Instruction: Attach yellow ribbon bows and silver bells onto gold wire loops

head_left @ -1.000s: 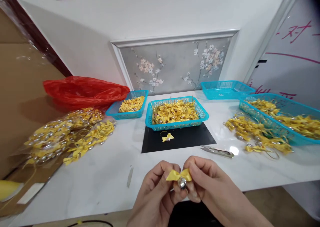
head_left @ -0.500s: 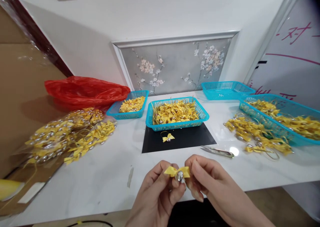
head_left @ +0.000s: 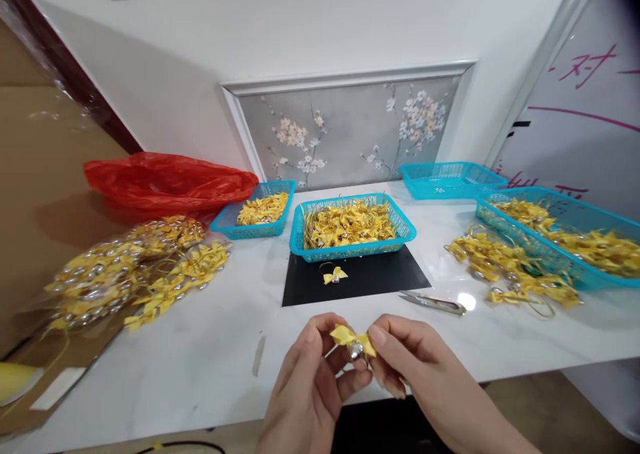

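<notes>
My left hand (head_left: 310,374) and my right hand (head_left: 410,361) meet at the near edge of the white table (head_left: 210,347). Together they pinch a small yellow ribbon bow with a silver bell (head_left: 353,342), the left fingers on its left loop, the right fingers on its right loop. Beyond them a second yellow bow with a bell (head_left: 335,275) lies on a black mat (head_left: 355,277). A blue basket (head_left: 353,227) full of yellow bows stands at the mat's far edge.
Small metal snips (head_left: 434,301) lie right of the mat. Loose bows (head_left: 510,267) and a large blue basket (head_left: 565,241) are at right, an empty blue basket (head_left: 445,177) behind. Bagged bows (head_left: 130,267), a red bag (head_left: 165,181) and a small blue basket (head_left: 257,211) are at left.
Both hands have lifted the bow a little, away from me. The bow has tilted slightly, its bell swinging to the left.
</notes>
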`<state>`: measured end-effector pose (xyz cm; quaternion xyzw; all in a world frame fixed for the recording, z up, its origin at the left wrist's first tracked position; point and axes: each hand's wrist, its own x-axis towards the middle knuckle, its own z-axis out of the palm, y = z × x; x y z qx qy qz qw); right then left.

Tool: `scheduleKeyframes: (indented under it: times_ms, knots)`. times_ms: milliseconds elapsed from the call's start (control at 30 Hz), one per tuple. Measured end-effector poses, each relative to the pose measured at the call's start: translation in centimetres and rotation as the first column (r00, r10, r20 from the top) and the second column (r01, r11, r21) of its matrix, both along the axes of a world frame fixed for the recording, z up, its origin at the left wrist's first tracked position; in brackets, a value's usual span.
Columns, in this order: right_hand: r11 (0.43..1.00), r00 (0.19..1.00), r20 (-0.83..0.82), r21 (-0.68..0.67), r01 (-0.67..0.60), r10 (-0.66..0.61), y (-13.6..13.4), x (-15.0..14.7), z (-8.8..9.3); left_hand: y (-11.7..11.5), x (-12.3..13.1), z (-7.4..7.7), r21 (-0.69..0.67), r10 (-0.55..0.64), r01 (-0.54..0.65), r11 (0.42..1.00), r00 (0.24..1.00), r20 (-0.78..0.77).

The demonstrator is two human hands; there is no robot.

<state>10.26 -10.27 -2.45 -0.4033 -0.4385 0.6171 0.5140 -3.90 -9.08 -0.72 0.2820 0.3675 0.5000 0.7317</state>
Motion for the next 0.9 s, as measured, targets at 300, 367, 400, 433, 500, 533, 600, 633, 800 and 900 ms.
scheduleKeyframes:
  times_ms: [300, 367, 400, 433, 500, 533, 600, 633, 800, 900]
  knots:
    - [0.924, 0.744, 0.574, 0.348, 0.156, -0.342, 1.2, 3.1, 0.1, 1.2, -0.1, -1.4, 0.082, 0.056, -0.033, 0.996, 0.952, -0.301]
    - [0.825, 0.493, 0.663, 0.481, 0.296, -0.564, 2.5, 6.3, 0.1, 1.8, -0.3, -1.9, 0.087, 0.05, -0.022, 0.996, 0.94, -0.338]
    - [0.787, 0.409, 0.674, 0.509, 0.348, -0.616, 3.2, 8.3, 0.1, 2.1, -0.3, -2.1, 0.092, 0.052, -0.02, 0.996, 0.932, -0.359]
    - [0.744, 0.316, 0.682, 0.536, 0.398, -0.66, 3.8, 10.4, 0.1, 2.3, -0.4, -2.2, 0.098, 0.054, -0.018, 0.995, 0.922, -0.382]
    - [0.669, 0.128, 0.705, 0.578, 0.467, -0.698, 4.8, 14.7, 0.0, 2.5, -0.4, -2.4, 0.111, 0.067, -0.021, 0.994, 0.902, -0.426]
    - [0.645, 0.045, 0.72, 0.59, 0.486, -0.693, 5.2, 16.6, -0.2, 2.5, -0.4, -2.5, 0.123, 0.077, -0.025, 0.992, 0.895, -0.44]
    - [0.659, -0.054, 0.769, 0.58, 0.479, -0.637, 5.8, 19.6, -0.7, 2.5, -0.4, -2.8, 0.144, 0.093, -0.031, 0.989, 0.891, -0.444]
    - [0.683, -0.08, 0.792, 0.567, 0.461, -0.605, 6.0, 20.6, -0.9, 2.6, -0.4, -2.9, 0.151, 0.097, -0.034, 0.988, 0.895, -0.435]
    - [0.7, -0.195, 0.807, 0.583, 0.412, -0.558, 7.0, 20.1, -1.1, 2.9, -0.6, -3.8, 0.152, 0.102, -0.048, 0.987, 0.923, -0.371]
    - [0.756, -0.129, 0.805, 0.589, 0.286, -0.579, 8.3, 15.9, 0.2, 3.0, -0.8, -4.2, 0.152, 0.102, -0.055, 0.987, 0.94, -0.325]
